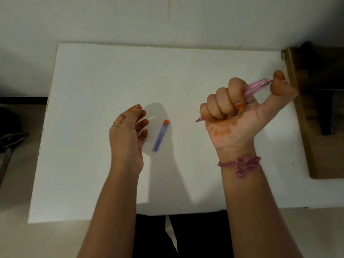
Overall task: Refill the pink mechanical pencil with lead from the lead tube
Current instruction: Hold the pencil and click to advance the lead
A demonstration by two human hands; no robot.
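Forearms: yours, nearest the camera, reach out over the white tabletop point(93, 75)
Right hand point(240, 110): your fist wraps the pink mechanical pencil point(257, 87), palm up, thumb on its far end, probably ready to click or pull the cap; tip points left
Left hand point(128, 131): fingers loose, slightly curled, holding nothing, just left of the lead tube point(161, 135), likely poised to pick it up
Lead tube: flat on the tabletop between your hands, orange cap point(166, 121) at the far end, apparently closed
Stage: refilling seems not yet begun
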